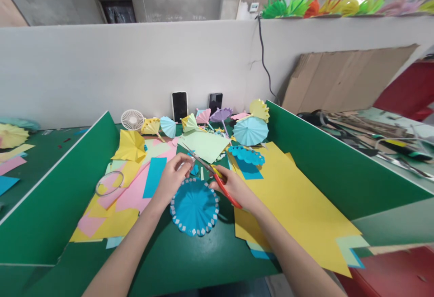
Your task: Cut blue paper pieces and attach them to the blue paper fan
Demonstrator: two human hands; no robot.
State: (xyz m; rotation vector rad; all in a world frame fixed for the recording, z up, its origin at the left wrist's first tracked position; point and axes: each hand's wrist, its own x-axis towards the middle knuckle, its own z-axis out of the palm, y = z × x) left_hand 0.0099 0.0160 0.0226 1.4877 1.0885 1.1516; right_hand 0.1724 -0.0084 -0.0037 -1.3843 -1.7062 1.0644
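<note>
My right hand (233, 185) grips a pair of scissors (228, 191) with red and yellow handles. The blades point up and left, towards the fingertips of my left hand (176, 172). Those fingers are pinched together on a small pale piece of paper (192, 161), mostly hidden. Just below both hands, a round pleated blue paper disc (194, 206) lies on the green table, its scalloped rim dotted with small white squares. A light green sheet (205, 145) lies beyond the blades, and paper scraps (202, 173) are strewn between the hands.
Yellow sheets (291, 206) cover the right side; a blue scalloped paper (247, 155) rests on them. Mixed coloured paper (132, 193) and a clear ring (109, 183) lie left. Paper umbrellas (251, 130), a fan (132, 120) and two phones (180, 106) stand behind. Green dividers (322, 161) flank the table.
</note>
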